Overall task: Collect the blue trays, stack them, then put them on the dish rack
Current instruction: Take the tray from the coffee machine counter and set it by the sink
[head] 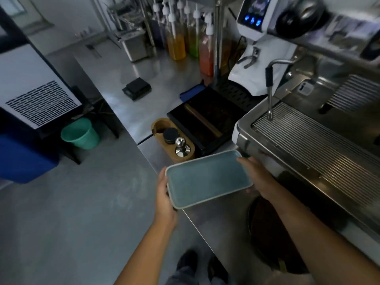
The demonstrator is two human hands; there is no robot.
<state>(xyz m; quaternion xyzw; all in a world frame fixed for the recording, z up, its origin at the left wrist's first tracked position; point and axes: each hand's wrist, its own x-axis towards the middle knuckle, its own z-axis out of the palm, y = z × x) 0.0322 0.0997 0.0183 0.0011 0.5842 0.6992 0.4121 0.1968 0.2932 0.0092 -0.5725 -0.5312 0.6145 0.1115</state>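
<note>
Head view is showing the person carrying the blue trays, apparently stacked, over the tabletop corner. The left hand at 9 o'clock and the right hand at 3 o'clock are gripping the ends, fingers closed. Collecting looks done; no dish rack is showing. The coffee machine is crowding 2 o'clock; the floor at 8 o'clock is giving room.

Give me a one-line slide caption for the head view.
Left hand and right hand hold a blue tray by its short ends over the steel counter, beside the espresso machine.
</note>
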